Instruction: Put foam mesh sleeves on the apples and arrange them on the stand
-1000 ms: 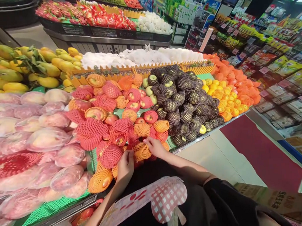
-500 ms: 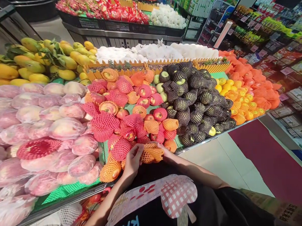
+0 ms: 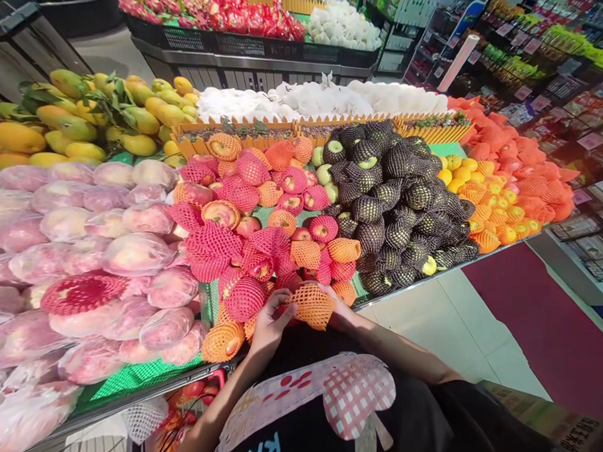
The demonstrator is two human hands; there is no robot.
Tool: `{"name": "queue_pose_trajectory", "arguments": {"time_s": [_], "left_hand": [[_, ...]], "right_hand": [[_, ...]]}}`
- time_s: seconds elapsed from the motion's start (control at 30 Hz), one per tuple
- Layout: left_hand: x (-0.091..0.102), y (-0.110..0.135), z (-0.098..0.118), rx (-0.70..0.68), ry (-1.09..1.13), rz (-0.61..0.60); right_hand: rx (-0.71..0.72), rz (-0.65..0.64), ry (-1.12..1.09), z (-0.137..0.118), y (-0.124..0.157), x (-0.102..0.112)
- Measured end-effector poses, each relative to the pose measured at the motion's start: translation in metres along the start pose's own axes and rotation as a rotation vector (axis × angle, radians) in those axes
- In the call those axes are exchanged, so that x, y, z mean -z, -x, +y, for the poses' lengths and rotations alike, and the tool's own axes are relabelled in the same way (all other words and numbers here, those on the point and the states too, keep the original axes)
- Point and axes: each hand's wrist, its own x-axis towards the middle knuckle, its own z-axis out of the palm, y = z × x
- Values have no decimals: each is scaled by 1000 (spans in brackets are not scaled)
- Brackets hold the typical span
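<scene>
Between my two hands, at the near edge of the apple display, is an orange foam fruit net (image 3: pixel 312 307). My left hand (image 3: pixel 273 320) pinches its left end with thumb and fingers. My right hand (image 3: pixel 339 309) grips the right end, its fingers partly hidden behind the mesh. Whether fruit sits inside the net I cannot tell. Just beyond lie apples in pink and orange nets, among them a pink-netted apple (image 3: pixel 243 298) near my left hand. An orange-netted apple (image 3: pixel 222 341) rests further left by the tray's edge.
Bagged pink fruit (image 3: pixel 135 253) fills the left side, with a loose red net (image 3: pixel 83 293) on top. Black-netted green fruit (image 3: pixel 400 195) is heaped to the right, then oranges (image 3: pixel 495 207). A low orange fence (image 3: pixel 347 127) runs behind. Mangoes (image 3: pixel 72 123) lie at back left.
The orange net has turned and now spreads wider and hangs lower between my hands. My left thumb has shifted onto its edge. The whole view has moved slightly.
</scene>
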Motion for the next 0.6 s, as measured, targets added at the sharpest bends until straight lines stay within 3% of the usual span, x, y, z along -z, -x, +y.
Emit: {"name": "queue_pose_trajectory", "arguments": {"time_s": [0.17, 0.3, 0.43, 0.5, 0.6], "left_hand": [[-4, -1, -10, 201, 235, 43], [-9, 2, -14, 234, 385, 39], [-7, 6, -16, 327, 450, -194], [-5, 7, -15, 294, 375, -309], [-5, 6, -14, 255, 307, -382]], "right_hand": [[9, -94, 106, -7, 12, -6], [74, -144, 198, -19, 23, -11], [174, -250, 370, -28, 31, -12], [186, -285, 448, -30, 35, -10], [210, -251, 463, -31, 40, -3]]}}
